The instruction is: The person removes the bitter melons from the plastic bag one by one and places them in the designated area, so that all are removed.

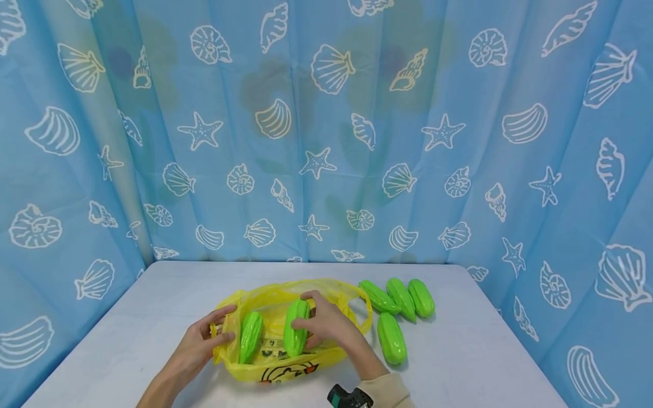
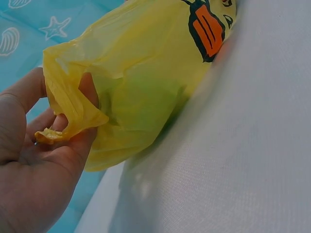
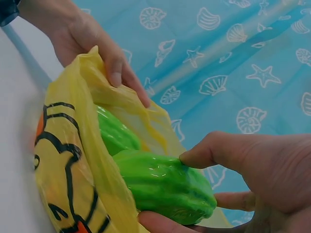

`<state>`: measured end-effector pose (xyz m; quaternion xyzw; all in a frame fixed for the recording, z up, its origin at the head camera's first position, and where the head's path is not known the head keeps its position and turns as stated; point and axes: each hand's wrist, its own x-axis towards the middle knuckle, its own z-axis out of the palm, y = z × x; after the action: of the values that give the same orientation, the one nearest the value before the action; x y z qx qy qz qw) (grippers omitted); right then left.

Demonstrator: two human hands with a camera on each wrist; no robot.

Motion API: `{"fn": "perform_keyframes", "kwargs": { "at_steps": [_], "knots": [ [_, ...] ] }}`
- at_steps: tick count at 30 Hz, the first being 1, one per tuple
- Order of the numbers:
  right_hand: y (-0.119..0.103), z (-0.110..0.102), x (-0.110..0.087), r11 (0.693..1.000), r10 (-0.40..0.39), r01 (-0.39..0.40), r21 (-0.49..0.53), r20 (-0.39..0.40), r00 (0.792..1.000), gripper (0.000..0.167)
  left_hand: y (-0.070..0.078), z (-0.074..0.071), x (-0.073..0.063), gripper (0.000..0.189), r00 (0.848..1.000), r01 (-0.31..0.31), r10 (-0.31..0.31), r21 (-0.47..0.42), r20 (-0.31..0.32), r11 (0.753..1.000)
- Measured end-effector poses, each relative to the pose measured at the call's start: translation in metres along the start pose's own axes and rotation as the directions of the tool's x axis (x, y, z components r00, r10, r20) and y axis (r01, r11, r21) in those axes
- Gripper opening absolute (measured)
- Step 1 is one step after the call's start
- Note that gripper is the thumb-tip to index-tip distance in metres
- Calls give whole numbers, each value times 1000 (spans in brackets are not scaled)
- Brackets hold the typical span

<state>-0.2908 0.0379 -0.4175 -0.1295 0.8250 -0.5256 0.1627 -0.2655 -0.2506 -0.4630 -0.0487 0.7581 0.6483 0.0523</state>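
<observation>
We look at a white cloth-covered table (image 1: 459, 357), on which a translucent yellow plastic bag with a black-and-orange cartoon print (image 1: 242, 371) lies with its mouth spread upward, well in from the left and right edges. At the bag's left end we see the person's bare left hand (image 1: 196, 343) holding the rim, thumb and fingers bent about the thin film. From the right, the bare right hand (image 1: 326, 324) reaches into the mouth and grips a glossy bright-green ribbed vegetable (image 1: 293, 343) — thumb on one side, fingers on the other, spread about as wide as the piece is thick. A matching green ribbed piece (image 1: 251, 337) rests inside the bag, near its left end. Between the bag and the table's right edge we count four more: a row of three green vegetables (image 1: 401, 297) toward the far right corner, and a lone green vegetable (image 1: 391, 338) nearer to us. Past the far edge hangs a blue curtain with white shells and starfish (image 1: 316, 124) — and a beige sleeve (image 1: 388, 391) covers the right forearm.
</observation>
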Motion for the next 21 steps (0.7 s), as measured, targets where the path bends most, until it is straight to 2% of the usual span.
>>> {"fn": "perform_keyframes", "kwargs": {
  "at_steps": [8,15,21],
  "knots": [
    [3,-13,-6,1000,-26,26,-13,-18,999,75,0,1,-1,67,1000,-5,5,-9,7,1000],
    [4,-19,-14,997,-49,46,-66,-46,998,75,1,1,0,67,1000,10,-10,-7,-9,1000],
    [4,-24,-19,997,-45,42,-69,-47,998,74,1,1,0,67,1000,3,-3,7,-6,1000]
  ]
}}
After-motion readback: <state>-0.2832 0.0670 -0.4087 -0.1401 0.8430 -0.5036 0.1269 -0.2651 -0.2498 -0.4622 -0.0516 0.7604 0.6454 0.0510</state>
